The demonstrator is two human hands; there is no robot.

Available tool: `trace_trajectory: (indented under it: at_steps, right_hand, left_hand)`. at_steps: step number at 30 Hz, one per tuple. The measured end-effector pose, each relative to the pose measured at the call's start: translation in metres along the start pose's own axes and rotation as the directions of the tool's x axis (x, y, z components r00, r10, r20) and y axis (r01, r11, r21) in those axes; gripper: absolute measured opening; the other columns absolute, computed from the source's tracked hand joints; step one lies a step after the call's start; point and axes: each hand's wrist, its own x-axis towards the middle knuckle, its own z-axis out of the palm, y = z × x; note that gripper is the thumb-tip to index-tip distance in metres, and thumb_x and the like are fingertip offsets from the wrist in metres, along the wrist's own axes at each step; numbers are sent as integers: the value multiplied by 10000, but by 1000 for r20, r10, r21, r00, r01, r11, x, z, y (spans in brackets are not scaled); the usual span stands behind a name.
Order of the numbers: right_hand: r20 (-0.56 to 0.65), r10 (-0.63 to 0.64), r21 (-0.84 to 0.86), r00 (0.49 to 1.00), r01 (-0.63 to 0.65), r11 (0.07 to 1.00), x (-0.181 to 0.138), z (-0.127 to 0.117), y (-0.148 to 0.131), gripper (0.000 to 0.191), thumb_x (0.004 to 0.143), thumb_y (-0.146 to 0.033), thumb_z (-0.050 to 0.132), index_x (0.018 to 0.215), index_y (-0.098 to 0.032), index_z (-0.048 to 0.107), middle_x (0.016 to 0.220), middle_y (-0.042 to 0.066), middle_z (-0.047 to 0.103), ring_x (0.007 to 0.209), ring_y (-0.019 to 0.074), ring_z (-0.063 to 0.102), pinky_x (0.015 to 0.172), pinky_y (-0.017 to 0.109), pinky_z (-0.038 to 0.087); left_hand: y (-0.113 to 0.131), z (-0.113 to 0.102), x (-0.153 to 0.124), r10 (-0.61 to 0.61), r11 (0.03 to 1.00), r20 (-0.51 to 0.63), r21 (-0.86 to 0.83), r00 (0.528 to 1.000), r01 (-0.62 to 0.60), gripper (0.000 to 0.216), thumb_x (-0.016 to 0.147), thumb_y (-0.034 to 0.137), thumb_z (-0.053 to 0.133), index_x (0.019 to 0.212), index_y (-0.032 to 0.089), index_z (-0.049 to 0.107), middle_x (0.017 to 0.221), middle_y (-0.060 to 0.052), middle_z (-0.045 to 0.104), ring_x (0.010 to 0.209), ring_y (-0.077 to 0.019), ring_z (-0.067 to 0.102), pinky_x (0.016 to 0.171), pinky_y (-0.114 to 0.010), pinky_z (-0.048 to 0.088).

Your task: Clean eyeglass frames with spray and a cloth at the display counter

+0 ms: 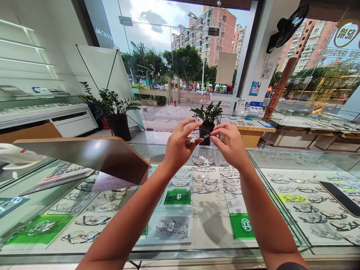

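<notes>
thin wire-rimmed eyeglasses (206, 136), as they appear, hang above the clear glass showcase (213, 252), pinched by the right hand (230, 144); the left hand (179, 145) curls round a crumpled white cloth-like scrap (190, 140). a loose pinch could drop them; overpressing could bend the wire. the blue-grey window panel (97, 18) reads "ptical"; gold window lettering (326, 88) looks mirrored.

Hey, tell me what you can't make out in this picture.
Head view:
White item in the left hand: mostly covered by fingers.
Thin item at the right hand: too small against dark pot.
Green card: partly hidden by the right forearm.
Phone-like slab: cut off by the right edge.
</notes>
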Motion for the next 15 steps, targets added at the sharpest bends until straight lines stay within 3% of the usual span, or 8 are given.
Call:
trace_trajectory:
  at_steps: [4, 10, 15]
  right_hand:
    - [40, 6, 39, 999, -8, 999, 1, -1, 0, 76, 1004, -299, 684, 957, -282, 740, 1219, 68, 756, 1218, 304, 657, 1110, 586, 472]
    - [141, -2, 120, 990, -15, 993, 0, -2, 3, 59, 1024, -301, 642, 975, -284, 671, 1483, 64, 707, 1440, 300, 575, 1232, 627, 402]
    - [194, -4, 146, 981, -24, 989, -2, -4, 2, 64, 1033, -304, 598, 990, -282, 640, 1464, 72, 712, 1446, 296, 568, 1234, 617, 401]
  left_hand:
    - [-1, -1, 2, -2, 999, 2, -49, 1000, 2, 449, 962, 327, 805, 1393, 324, 684, 1458, -117, 683, 978, -186, 746, 679, -286, 621]
    - [-2, -7, 5, 15, 996, 45, -92, 999, -10, 422, 951, 332, 817, 1355, 308, 698, 1441, -129, 700, 1061, -217, 758, 710, -315, 639]
    - [-4, -8, 6, 46, 988, 67, -148, 997, -36, 415, 950, 323, 813, 1346, 285, 695, 1393, -129, 729, 1206, -248, 734, 844, -360, 651]
